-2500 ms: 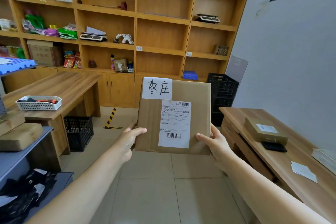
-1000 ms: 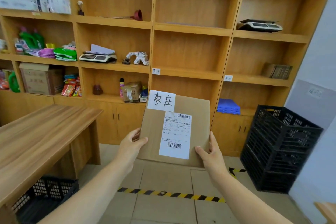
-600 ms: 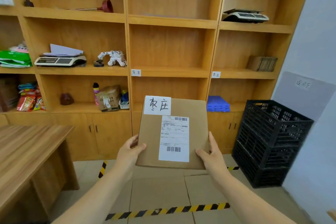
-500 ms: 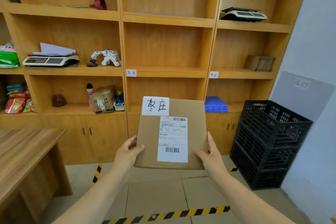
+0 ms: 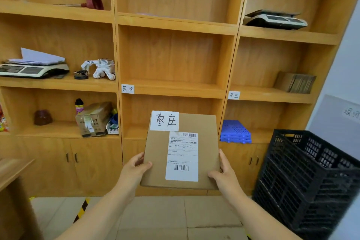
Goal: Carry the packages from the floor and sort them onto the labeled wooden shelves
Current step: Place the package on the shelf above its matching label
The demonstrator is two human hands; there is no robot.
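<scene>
While facing shelves (image 5: pixel 175 89) — package (image 5: pixel 204 152) between left hand (image 5: pixel 132 171), right hand (image 5: pixel 226 175).

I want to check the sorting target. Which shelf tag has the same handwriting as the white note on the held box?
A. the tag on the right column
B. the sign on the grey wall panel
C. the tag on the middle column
A: the note on the box reads the same two characters as the right tag.

I'm looking into a small parcel sorting room: tall wooden shelving unit (image 5: pixel 175 23) with handwritten white destination labels (image 5: pixel 127 89), grey weighing scales (image 5: pixel 33 69), stacked black plastic crates (image 5: pixel 311 181)
</scene>
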